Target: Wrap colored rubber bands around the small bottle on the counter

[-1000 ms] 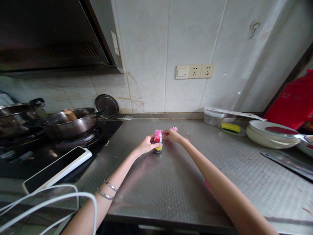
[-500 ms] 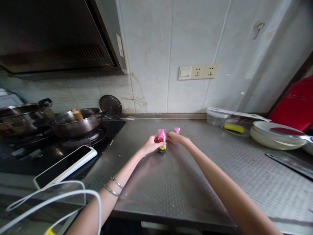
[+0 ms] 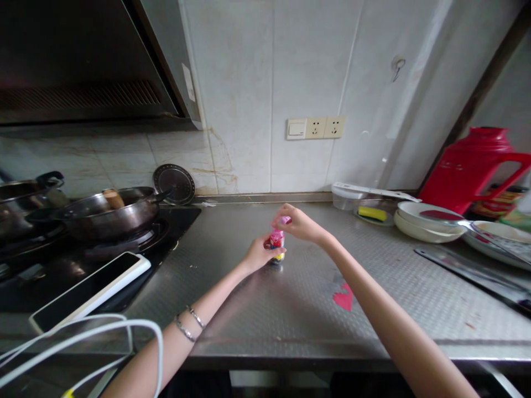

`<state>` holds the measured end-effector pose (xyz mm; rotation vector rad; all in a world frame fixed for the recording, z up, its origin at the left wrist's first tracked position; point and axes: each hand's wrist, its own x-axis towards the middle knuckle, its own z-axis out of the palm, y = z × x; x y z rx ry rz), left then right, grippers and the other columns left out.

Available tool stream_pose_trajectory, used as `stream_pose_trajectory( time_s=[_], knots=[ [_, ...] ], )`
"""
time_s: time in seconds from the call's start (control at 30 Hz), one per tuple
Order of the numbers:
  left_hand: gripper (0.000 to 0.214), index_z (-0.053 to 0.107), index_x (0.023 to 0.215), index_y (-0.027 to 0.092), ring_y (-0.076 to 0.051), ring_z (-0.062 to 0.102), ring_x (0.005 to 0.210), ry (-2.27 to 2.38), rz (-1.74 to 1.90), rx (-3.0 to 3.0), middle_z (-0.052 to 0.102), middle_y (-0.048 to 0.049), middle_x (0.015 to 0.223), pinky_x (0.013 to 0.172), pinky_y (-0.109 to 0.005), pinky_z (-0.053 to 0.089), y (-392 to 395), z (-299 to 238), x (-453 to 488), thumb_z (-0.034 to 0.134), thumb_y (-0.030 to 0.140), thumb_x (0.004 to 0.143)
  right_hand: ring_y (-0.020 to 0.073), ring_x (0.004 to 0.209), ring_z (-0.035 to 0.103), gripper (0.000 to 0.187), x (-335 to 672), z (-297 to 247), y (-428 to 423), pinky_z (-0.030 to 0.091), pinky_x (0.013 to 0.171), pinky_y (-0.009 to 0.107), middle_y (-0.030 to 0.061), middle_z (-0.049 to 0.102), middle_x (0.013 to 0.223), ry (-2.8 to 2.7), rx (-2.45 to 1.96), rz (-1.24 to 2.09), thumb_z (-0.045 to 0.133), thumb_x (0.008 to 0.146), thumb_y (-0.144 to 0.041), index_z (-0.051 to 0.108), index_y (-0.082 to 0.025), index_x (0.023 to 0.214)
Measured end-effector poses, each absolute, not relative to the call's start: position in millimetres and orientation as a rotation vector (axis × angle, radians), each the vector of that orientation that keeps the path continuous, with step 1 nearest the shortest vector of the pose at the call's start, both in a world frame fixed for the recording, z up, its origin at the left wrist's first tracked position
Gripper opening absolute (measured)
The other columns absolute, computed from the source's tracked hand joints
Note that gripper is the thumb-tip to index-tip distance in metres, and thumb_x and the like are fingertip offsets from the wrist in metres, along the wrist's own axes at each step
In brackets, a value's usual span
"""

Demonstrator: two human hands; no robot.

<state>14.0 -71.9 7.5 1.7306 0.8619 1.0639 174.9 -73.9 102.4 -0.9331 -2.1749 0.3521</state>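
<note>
A small clear bottle (image 3: 277, 240) with pink, red and yellow layers stands upright on the metal counter (image 3: 307, 309). My left hand (image 3: 259, 253) wraps round its side and grips it. Over the bottle's mouth, my right hand (image 3: 295, 222) pinches a small pink cap-like piece (image 3: 284, 220), whose exact form is partly hidden by the fingers. Whether the piece touches the rim I cannot tell. A red heart-shaped piece (image 3: 343, 298) lies on the counter beside my right forearm.
Left, a pan (image 3: 124, 213) sits on the black stove (image 3: 182, 226), with a white-edged device (image 3: 91, 290) and white cables (image 3: 141, 326) nearer me. Right are a plastic box (image 3: 346, 199), yellow sponge (image 3: 372, 214), stacked bowls (image 3: 429, 226), knife (image 3: 464, 271) and red thermos (image 3: 452, 171).
My right hand has risen from the counter beside the bottle to above its mouth, taking the pink piece off the counter. My left hand keeps its hold. The view has swung right.
</note>
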Motion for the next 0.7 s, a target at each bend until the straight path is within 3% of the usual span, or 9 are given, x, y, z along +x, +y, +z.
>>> stream_pose_trajectory(
  time_s=[0.1,0.23,0.43,0.7],
  knots=[
    [0.035,0.061,0.092,0.012,-0.015,0.059,0.075,0.867,1.06,1.773,0.065,-0.0055,0.083,0.075,-0.028,0.046,-76,7,17,0.072,0.032,0.065,0.0115,0.075,0.053,0.009,179,102,-83,0.043,0.072,0.024,0.0036,0.054,0.083,-2.22,-1.001,0.233,0.06,0.074,-0.019,0.068,-0.016,0.073],
    [0.037,0.061,0.096,0.012,-0.015,0.059,0.076,0.853,1.036,1.806,0.065,-0.0061,0.086,0.076,-0.028,0.046,-79,9,16,0.07,0.032,0.067,0.0116,0.074,0.053,0.011,182,104,-91,0.042,0.069,0.023,0.004,0.055,0.086,-2.213,-1.098,0.146,0.06,0.075,-0.021,0.069,-0.017,0.073],
    [0.036,0.059,0.096,0.012,-0.015,0.06,0.075,0.846,1.038,1.805,0.065,-0.006,0.085,0.074,-0.027,0.047,-80,9,15,0.07,0.032,0.068,0.0138,0.083,0.056,0.031,173,111,-107,0.041,0.069,0.023,0.0065,0.061,0.102,-2.34,-1.222,0.059,0.046,0.087,-0.029,0.068,-0.017,0.07],
    [0.036,0.06,0.097,0.013,-0.016,0.06,0.076,0.84,1.044,1.784,0.066,-0.0056,0.085,0.072,-0.027,0.047,-82,12,16,0.069,0.032,0.068,0.0174,0.093,0.058,0.048,175,115,-103,0.042,0.08,0.027,0.0089,0.061,0.102,-2.348,-1.193,0.252,0.027,0.094,-0.039,0.067,-0.015,0.082]
  ],
)
